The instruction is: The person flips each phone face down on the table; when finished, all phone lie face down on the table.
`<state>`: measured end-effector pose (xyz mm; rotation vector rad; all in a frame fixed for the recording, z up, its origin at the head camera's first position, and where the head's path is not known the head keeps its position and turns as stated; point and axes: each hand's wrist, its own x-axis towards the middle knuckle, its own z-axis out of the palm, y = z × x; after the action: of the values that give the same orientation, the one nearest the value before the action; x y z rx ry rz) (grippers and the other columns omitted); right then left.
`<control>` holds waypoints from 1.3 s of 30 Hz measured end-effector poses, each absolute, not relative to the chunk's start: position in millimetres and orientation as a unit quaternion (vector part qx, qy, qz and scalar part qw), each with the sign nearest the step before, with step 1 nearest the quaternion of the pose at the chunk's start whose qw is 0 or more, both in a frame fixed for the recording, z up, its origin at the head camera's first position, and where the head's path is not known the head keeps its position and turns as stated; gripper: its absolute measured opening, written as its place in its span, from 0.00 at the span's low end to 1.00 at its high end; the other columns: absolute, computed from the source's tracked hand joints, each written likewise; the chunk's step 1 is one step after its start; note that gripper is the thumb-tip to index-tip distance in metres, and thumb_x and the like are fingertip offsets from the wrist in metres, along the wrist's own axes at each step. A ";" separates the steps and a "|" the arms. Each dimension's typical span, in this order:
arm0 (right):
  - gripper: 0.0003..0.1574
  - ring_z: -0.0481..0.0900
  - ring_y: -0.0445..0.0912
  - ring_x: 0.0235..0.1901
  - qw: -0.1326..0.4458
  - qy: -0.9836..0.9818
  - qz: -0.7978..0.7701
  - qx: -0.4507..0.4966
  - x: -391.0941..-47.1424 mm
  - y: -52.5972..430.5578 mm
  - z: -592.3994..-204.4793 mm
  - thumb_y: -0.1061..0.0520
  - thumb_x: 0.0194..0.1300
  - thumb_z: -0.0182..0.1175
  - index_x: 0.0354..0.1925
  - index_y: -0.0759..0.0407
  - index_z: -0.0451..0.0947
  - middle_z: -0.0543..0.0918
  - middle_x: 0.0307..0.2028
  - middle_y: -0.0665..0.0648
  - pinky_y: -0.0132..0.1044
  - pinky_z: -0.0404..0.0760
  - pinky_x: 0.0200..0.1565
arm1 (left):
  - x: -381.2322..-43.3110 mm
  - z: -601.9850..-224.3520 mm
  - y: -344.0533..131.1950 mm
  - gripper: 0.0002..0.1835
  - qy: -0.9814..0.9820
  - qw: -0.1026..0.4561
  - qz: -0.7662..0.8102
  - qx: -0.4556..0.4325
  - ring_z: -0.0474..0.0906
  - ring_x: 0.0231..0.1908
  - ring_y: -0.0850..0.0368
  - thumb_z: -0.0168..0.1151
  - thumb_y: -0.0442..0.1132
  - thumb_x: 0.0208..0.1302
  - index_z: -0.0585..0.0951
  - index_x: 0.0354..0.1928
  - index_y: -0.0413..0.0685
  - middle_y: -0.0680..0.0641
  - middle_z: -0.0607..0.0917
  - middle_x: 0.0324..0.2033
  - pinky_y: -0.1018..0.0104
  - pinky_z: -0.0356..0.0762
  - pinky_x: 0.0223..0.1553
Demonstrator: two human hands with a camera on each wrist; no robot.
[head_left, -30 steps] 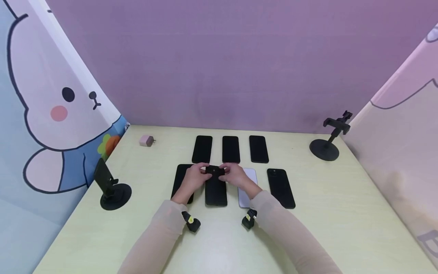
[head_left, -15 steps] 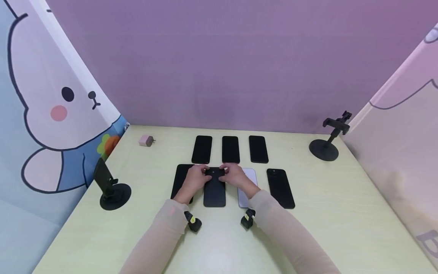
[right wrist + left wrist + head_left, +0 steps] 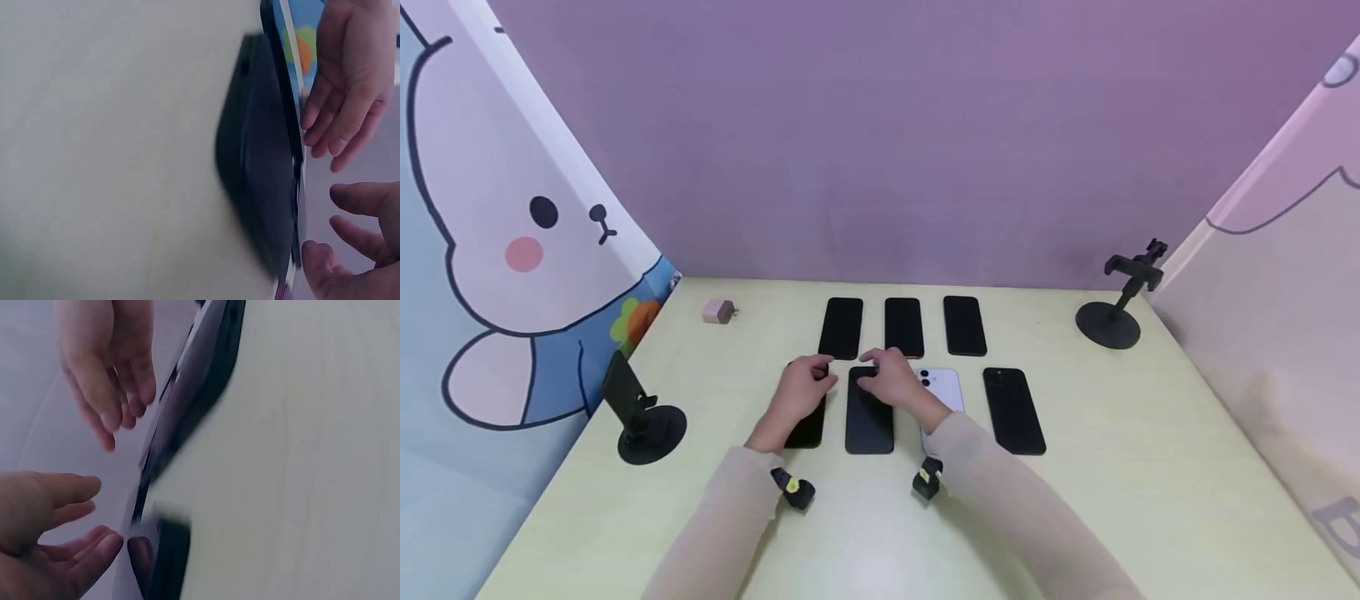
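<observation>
I have the charcoal phone [image 3: 870, 425] just below frame centre, long axis running up and down. The right hand [image 3: 895, 379], over its upper end, is nearer than the left hand [image 3: 800, 390]; both, fingers relaxed, grip nothing.

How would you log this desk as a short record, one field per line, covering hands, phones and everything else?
Left hand: over the leftmost front phone, holding nothing
Right hand: over the far end of the second front phone, holding nothing
Rest of front row: white phone, then rightmost black phone, both camera side up
Back row: three black phones, namely left one, middle one, right one
Left side: black phone stand, plug adapter
Right side: black clamp stand
Surface: pale table
</observation>
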<state>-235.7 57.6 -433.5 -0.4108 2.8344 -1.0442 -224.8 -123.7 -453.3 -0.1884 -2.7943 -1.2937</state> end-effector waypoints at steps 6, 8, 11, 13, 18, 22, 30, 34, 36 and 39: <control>0.26 0.75 0.54 0.49 0.069 0.934 -0.325 -0.134 -233.7 25.6 -434.0 0.57 0.63 0.66 0.59 0.60 0.76 0.75 0.48 0.64 0.44 0.74 0.51 | -224.7 -455.6 -165.5 0.19 -0.898 0.050 -0.437 -0.035 0.77 0.48 0.37 0.63 0.31 0.64 0.78 0.55 0.31 0.30 0.78 0.48 0.47 0.74 0.50; 0.27 0.74 0.54 0.52 0.082 0.935 -0.320 -0.125 -232.5 16.5 -433.4 0.56 0.64 0.66 0.60 0.59 0.75 0.75 0.51 0.65 0.44 0.73 0.53 | -224.8 -456.6 -175.6 0.19 -0.897 0.041 -0.439 -0.022 0.77 0.49 0.37 0.62 0.32 0.64 0.78 0.56 0.31 0.29 0.78 0.49 0.46 0.74 0.51; 0.27 0.71 0.55 0.59 0.095 0.936 -0.318 -0.119 -231.5 4.9 -433.3 0.56 0.64 0.66 0.60 0.60 0.75 0.76 0.56 0.65 0.44 0.71 0.58 | -225.8 -458.7 -185.8 0.19 -0.902 0.024 -0.431 -0.012 0.77 0.50 0.37 0.61 0.32 0.65 0.77 0.57 0.32 0.29 0.79 0.50 0.46 0.74 0.50; 0.27 0.70 0.54 0.60 0.094 0.937 -0.313 -0.122 -231.7 -1.4 -434.9 0.56 0.63 0.66 0.59 0.60 0.76 0.77 0.56 0.63 0.43 0.70 0.59 | -227.0 -459.9 -190.3 0.20 -0.906 0.009 -0.424 -0.010 0.77 0.50 0.38 0.62 0.33 0.65 0.77 0.57 0.32 0.30 0.79 0.50 0.47 0.74 0.50; 0.27 0.72 0.54 0.58 0.088 0.939 -0.311 -0.119 -232.4 -13.1 -439.8 0.55 0.63 0.67 0.59 0.61 0.76 0.78 0.56 0.63 0.42 0.71 0.57 | -230.8 -461.0 -196.5 0.20 -0.908 -0.008 -0.419 -0.021 0.78 0.49 0.39 0.63 0.34 0.64 0.77 0.57 0.32 0.33 0.82 0.47 0.50 0.76 0.47; 0.26 0.71 0.54 0.59 0.087 0.935 -0.326 -0.112 -232.2 -18.4 -441.5 0.56 0.63 0.67 0.58 0.62 0.77 0.76 0.57 0.65 0.42 0.70 0.58 | -234.4 -461.4 -197.5 0.20 -0.909 -0.020 -0.416 -0.023 0.79 0.48 0.40 0.64 0.34 0.63 0.78 0.55 0.32 0.34 0.82 0.46 0.52 0.77 0.45; 0.25 0.69 0.54 0.61 0.062 0.937 -0.328 -0.106 -232.3 -20.6 -447.6 0.58 0.60 0.69 0.56 0.62 0.79 0.77 0.56 0.64 0.40 0.68 0.60 | -238.6 -459.7 -193.5 0.19 -0.916 -0.035 -0.399 -0.012 0.79 0.46 0.42 0.66 0.32 0.61 0.80 0.54 0.32 0.35 0.83 0.46 0.53 0.77 0.45; 0.25 0.71 0.53 0.60 0.056 0.933 -0.342 -0.099 -231.6 -21.4 -448.5 0.60 0.59 0.69 0.56 0.63 0.79 0.78 0.56 0.64 0.40 0.69 0.59 | -240.1 -459.7 -190.7 0.19 -0.920 -0.041 -0.391 -0.004 0.78 0.46 0.43 0.65 0.33 0.62 0.80 0.54 0.33 0.35 0.82 0.46 0.53 0.76 0.45; 0.26 0.72 0.52 0.60 0.057 0.931 -0.349 -0.096 -231.2 -22.0 -448.4 0.60 0.59 0.69 0.56 0.63 0.79 0.78 0.56 0.63 0.39 0.70 0.59 | -240.4 -460.0 -190.1 0.19 -0.921 -0.044 -0.388 0.002 0.78 0.46 0.43 0.65 0.33 0.62 0.80 0.54 0.33 0.35 0.82 0.46 0.53 0.76 0.45; 0.26 0.72 0.51 0.59 0.057 0.928 -0.358 -0.092 -231.5 -21.9 -447.7 0.60 0.59 0.69 0.57 0.63 0.79 0.79 0.56 0.63 0.39 0.71 0.58 | -240.5 -460.6 -190.0 0.19 -0.922 -0.042 -0.384 0.003 0.78 0.46 0.43 0.65 0.33 0.62 0.80 0.55 0.34 0.35 0.82 0.46 0.53 0.76 0.45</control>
<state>-231.5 -21.9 -447.7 -0.2787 2.8129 -1.0846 -240.5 -190.0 -460.6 0.0099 -2.9782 -1.2393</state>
